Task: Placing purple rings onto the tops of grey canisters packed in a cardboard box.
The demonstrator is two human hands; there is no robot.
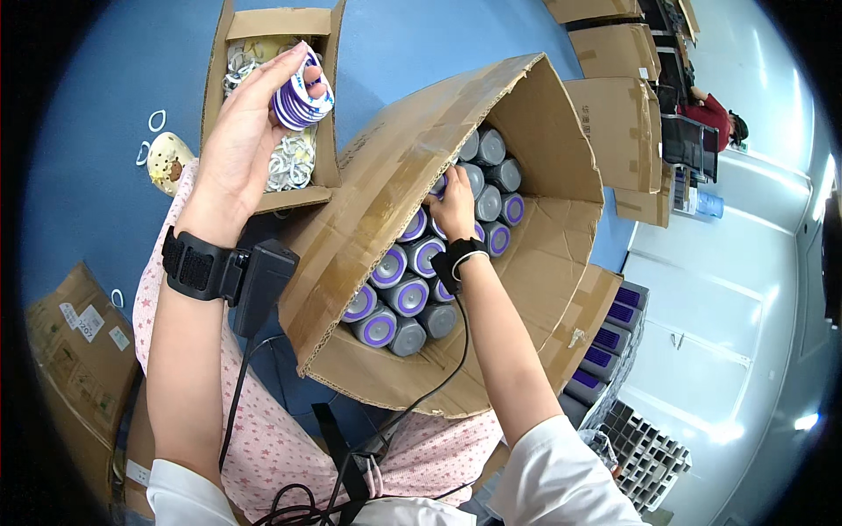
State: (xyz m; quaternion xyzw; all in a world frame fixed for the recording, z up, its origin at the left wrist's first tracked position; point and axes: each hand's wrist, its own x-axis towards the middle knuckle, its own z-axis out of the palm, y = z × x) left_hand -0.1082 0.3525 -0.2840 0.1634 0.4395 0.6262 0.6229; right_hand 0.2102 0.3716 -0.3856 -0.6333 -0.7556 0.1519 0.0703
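My left hand (239,145) is raised over the small open carton and closed round a stack of thin purple-and-white rings (298,107). Inside the large tilted cardboard box (399,131), my right hand (453,209) rests among grey bottles (407,337) lying packed with their round ends outward. Its fingers are bent at the end of one bottle; a bit of purple shows beside them, and what they pinch is mostly hidden. Several bottle ends carry a purple ring (410,298), while others are plain grey.
The small carton (326,167) holds many loose white rings (289,165). A few white rings lie on the blue floor near a cream clog (167,162). Flattened cardboard (83,351) leans at left. Purple-topped items (618,316) and stacked boxes (614,114) stand right; a seated person (710,118) is beyond.
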